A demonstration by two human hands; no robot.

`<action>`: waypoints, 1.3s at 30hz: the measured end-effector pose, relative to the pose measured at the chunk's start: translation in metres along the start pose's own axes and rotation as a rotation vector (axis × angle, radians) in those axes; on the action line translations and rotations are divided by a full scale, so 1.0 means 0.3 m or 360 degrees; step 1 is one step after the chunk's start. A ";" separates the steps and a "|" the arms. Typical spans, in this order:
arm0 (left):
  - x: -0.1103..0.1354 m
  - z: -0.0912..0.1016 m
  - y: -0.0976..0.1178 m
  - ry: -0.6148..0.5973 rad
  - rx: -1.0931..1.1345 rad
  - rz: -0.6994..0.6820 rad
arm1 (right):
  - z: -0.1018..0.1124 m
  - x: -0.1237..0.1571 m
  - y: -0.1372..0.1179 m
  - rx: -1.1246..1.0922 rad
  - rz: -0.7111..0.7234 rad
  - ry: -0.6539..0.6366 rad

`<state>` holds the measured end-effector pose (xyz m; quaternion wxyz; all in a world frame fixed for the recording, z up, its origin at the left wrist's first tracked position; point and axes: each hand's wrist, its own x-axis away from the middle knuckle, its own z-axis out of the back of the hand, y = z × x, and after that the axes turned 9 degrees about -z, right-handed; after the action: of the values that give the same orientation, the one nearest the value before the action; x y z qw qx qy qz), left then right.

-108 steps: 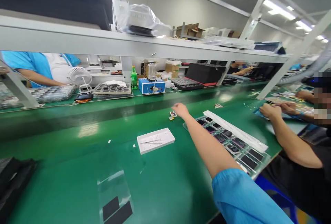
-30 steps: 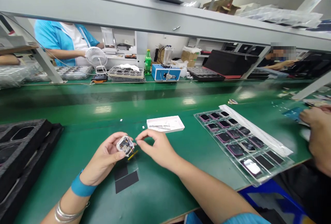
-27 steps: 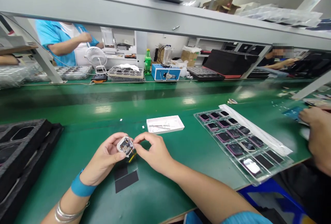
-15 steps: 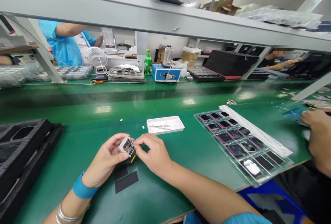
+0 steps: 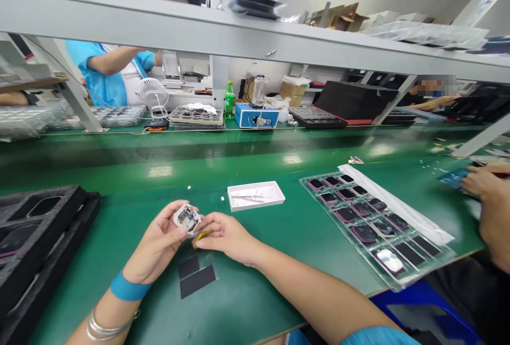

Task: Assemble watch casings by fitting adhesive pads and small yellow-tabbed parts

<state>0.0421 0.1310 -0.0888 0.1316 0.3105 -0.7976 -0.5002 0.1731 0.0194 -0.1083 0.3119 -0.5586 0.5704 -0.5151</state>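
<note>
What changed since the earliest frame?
The left hand came into view, holding the white-rimmed device that lay on the green bench. The right hand drew back and now has the yellow strip between thumb and fingers. White tray and clear tray stayed put.

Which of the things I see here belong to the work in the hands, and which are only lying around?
Belonging to the work:
open white device, in the left hand
yellow piece, in the right hand
probably the white tray with tweezers

Apparently just lying around:
white fan
green bottle
blue box
</note>
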 end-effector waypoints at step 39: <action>-0.031 0.078 0.054 -0.0259 -0.0287 0.0683 | -0.041 0.002 0.034 0.1709 0.0434 0.0347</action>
<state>0.0313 0.1585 -0.0845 0.1972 0.0796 -0.8054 -0.5533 0.1584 0.0202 -0.1143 0.5554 -0.1865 0.3242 -0.7427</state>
